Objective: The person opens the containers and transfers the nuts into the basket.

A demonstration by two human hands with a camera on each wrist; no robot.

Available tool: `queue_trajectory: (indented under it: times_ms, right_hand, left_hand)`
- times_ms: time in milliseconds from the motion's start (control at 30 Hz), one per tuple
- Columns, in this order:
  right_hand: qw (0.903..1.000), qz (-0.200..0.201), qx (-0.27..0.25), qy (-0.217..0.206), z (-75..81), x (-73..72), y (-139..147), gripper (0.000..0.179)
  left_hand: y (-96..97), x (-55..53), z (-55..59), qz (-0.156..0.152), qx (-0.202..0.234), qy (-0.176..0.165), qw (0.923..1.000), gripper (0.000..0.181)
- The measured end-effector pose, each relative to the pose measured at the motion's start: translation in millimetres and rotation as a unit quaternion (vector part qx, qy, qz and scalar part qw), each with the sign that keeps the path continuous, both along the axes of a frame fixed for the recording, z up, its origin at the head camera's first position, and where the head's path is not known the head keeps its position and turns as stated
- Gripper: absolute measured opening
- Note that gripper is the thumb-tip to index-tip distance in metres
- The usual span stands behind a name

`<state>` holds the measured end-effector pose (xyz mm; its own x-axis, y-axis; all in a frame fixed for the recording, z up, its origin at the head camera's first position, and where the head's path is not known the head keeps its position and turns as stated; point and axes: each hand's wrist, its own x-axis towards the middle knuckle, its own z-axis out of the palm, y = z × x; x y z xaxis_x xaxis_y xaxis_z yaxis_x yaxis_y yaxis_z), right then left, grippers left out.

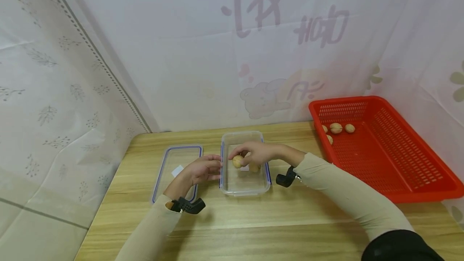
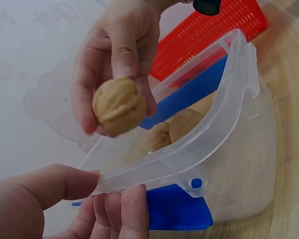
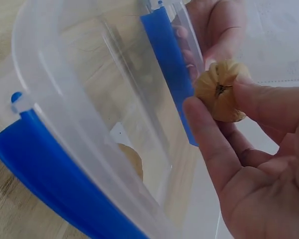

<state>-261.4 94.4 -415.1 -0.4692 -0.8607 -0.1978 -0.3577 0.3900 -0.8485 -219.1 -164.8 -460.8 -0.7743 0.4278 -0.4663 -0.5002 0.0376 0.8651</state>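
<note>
My right hand (image 1: 255, 153) pinches a walnut (image 2: 119, 106) between thumb and fingers, above a clear plastic box (image 1: 244, 190) with blue side latches. Inside the box lie walnuts (image 2: 184, 124), partly hidden by the right hand in the head view. At the box's left side, my left hand (image 1: 206, 169) grips the rim, its thumb (image 2: 60, 184) on top and its fingers curled under beside the blue latch (image 2: 177, 206). The left wrist view shows the held walnut higher than the rim.
A clear lid (image 1: 181, 157) with a blue seal and a white label lies left of the box, partly under the left forearm. On the right stands a red basket (image 1: 384, 152) with several walnuts (image 1: 336, 128) in its far left corner. A printed curtain hangs behind the wooden table (image 1: 232, 228).
</note>
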Motion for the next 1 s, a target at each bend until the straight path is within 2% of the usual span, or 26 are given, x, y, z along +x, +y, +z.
queue_trajectory:
  times_ms: [200, 633, 1000]
  right_hand:
    - [0.9994, -0.025, -0.024, 0.001, 3.7, -1.0, 10.7, 0.039]
    - [0.9962, -0.045, -0.073, 0.019, 20.4, -1.3, 36.7, 0.04]
    - [0.9935, -0.082, -0.074, 0.026, 39.9, -2.7, 72.4, 0.041]
  left_hand:
    - [0.2, 0.2, 0.6, -0.001, 0.005, -0.001, 1.0, 0.022]
    - [-1.1, -0.1, -2.7, -0.003, 0.01, 0.005, 0.9999, 0.019]
    - [-1.8, 0.2, -1.7, -0.002, 0.008, 0.004, 1.0, 0.02]
